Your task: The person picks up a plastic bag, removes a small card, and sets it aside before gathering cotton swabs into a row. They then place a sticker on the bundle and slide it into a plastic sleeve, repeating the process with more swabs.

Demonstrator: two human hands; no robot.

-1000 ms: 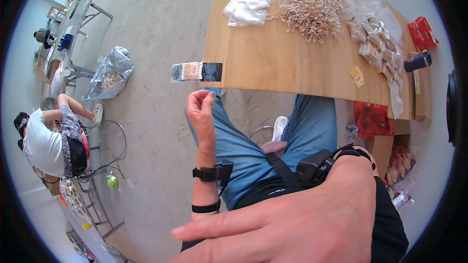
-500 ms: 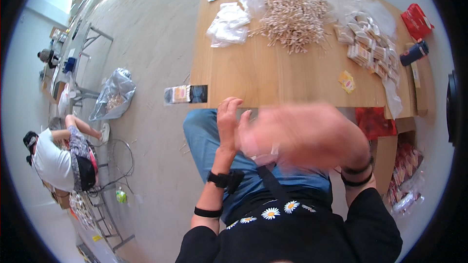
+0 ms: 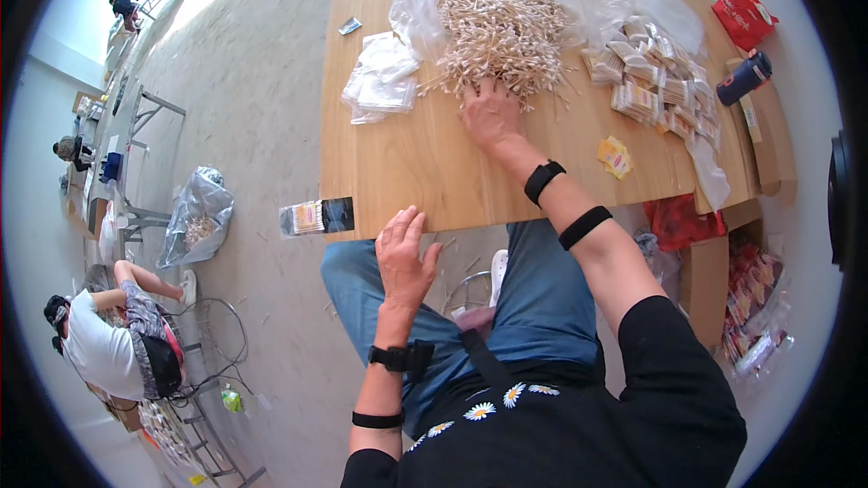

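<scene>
swabs (image 3: 502, 27), pale and cotton-tipped, lie heaped on a brown wooden table (image 3: 407, 163). our bare right hand (image 3: 495, 117) touches them, grip unclear; our bare left hand (image 3: 405, 258) is empty. we should pinch lightly, avoiding scatter.

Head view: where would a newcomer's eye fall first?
The big heap of cotton swabs stands out first, on the far side of the wooden table, the right hand at its near edge. Right of it lie bundled swabs; a clear packet juts past the table's left edge.
</scene>
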